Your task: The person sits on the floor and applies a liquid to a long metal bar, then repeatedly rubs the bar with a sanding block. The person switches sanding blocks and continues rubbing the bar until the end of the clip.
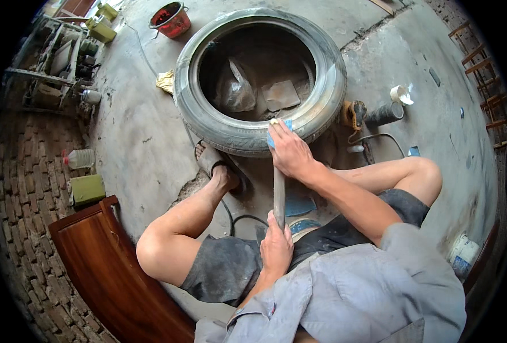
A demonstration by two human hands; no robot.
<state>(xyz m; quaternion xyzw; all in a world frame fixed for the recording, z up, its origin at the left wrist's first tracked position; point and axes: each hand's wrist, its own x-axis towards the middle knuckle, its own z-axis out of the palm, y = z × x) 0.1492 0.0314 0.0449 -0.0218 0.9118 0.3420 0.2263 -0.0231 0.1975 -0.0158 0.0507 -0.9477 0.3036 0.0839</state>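
Note:
A worn grey car tyre (207, 117) lies flat on the concrete floor in front of me. A long grey bar or tool handle (278, 191) runs from my lap up to the tyre's near sidewall. My left hand (276, 246) is wrapped around its lower end. My right hand (289, 151) grips its upper end against the tyre, with a small blue piece (288, 124) under the fingers. Inside the tyre lie a crumpled plastic bag (235, 88) and a flat grey pad (281, 95).
A red bucket (171, 20) stands beyond the tyre. An orange power tool (353, 113), a dark can (385, 114) and a white cup (401, 94) sit to the right. At left are a plastic bottle (81, 158), a green box (86, 189) and a wooden chair (102, 257).

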